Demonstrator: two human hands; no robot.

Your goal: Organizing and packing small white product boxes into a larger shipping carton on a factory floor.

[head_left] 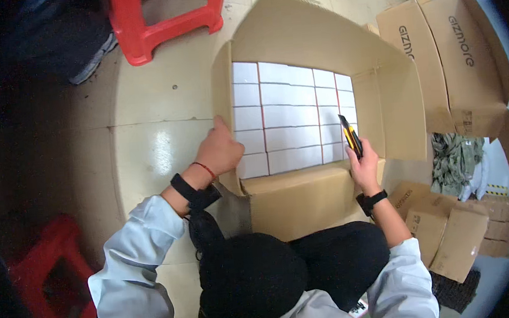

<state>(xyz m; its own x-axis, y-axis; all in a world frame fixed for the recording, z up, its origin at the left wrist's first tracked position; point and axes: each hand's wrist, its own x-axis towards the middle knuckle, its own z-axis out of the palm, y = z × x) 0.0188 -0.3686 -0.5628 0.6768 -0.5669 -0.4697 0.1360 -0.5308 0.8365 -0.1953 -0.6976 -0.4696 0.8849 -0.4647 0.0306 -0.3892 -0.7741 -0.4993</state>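
An open brown cardboard carton [305, 200] stands on the floor before my knees, its flaps folded outward. Inside lie several white boxes [290, 117] in tight rows, with thin red lines running between some columns. My left hand [220, 148] is closed at the carton's left flap [223, 90], fingers bent over its edge; the fingertips are partly hidden. In my right hand [364, 165] is a black and yellow utility knife [352, 138], held above the carton's near right corner. Its tip points up and away, over the white boxes.
Red plastic stools stand at the far left [167, 31] and near left [55, 282]. A person's shoe [94, 58] shows beside the far one. Large cartons [468, 58] stand on the right, with green fabric [455, 161] and smaller cartons [445, 222] nearer me.
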